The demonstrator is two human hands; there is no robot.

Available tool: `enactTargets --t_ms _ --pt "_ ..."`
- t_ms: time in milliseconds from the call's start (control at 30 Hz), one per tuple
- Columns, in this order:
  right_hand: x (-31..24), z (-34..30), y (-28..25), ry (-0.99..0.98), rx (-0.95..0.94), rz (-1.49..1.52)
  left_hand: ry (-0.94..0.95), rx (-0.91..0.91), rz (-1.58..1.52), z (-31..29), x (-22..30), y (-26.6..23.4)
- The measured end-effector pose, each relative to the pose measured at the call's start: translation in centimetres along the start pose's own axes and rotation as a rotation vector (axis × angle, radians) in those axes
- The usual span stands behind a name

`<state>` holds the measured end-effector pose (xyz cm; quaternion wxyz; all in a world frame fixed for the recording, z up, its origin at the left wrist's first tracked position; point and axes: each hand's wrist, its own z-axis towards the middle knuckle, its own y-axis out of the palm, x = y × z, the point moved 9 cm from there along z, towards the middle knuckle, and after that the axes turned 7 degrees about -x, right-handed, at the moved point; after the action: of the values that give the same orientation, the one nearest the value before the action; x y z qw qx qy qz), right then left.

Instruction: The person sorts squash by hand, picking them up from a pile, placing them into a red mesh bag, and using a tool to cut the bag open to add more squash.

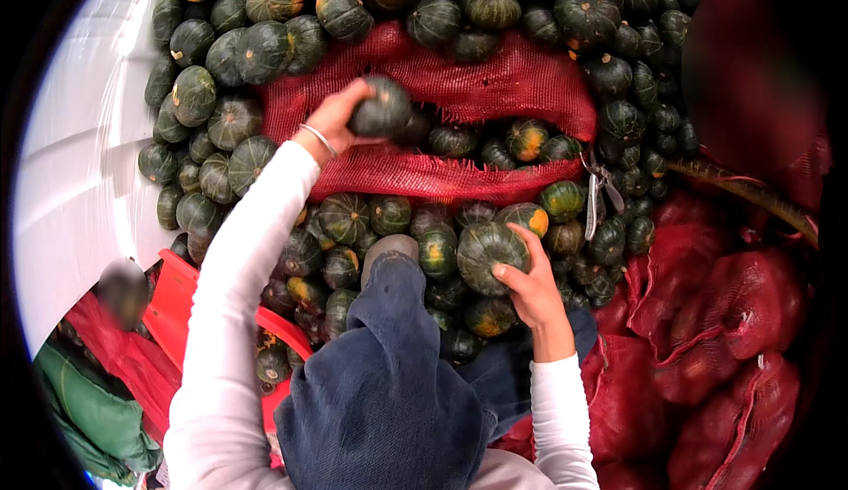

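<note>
My left hand [340, 119] is closed round a dark green squash [382, 106], lifted over the torn opening of a red mesh sack [433, 66]. Inside that opening lie several more squashes, one of them patched with orange [527, 139]. Lower and to the right, my right hand [530, 282] grips another round green squash [490, 259], thumb on its near side and fingers at its far right. That squash is among the loose ones in front of the sack. Part of the right fingers is hidden behind it.
Loose squashes [265, 51] are heaped all round the sack. Scissors or a similar metal tool [594, 194] lie at its right end. A red plastic crate [172, 291] stands at left, near a green sack [93, 410]. Filled red mesh sacks [707, 313] lie at right. My shoe [389, 247] rests among the squashes.
</note>
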<state>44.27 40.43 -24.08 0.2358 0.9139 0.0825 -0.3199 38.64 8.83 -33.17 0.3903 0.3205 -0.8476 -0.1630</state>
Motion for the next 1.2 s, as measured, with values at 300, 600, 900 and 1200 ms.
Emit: enactTargets --t_ms 300,600,900,1200 --pt "-0.2 -1.6 -0.6 -0.025 0.066 0.045 0.710 -0.273 1.760 2.9 8.7 12.1" --pt "4.4 -5.6 -3.3 0.103 0.217 0.071 0.393 0.142 2.263 6.2 -8.0 2.5" --pt "3.5 -3.7 -1.4 0.034 0.178 0.093 0.544 0.088 1.100 -1.4 -0.4 1.6" --pt "2.0 -2.2 0.5 -0.031 0.089 0.003 0.347 -0.288 -0.423 -6.7 -0.3 0.8"
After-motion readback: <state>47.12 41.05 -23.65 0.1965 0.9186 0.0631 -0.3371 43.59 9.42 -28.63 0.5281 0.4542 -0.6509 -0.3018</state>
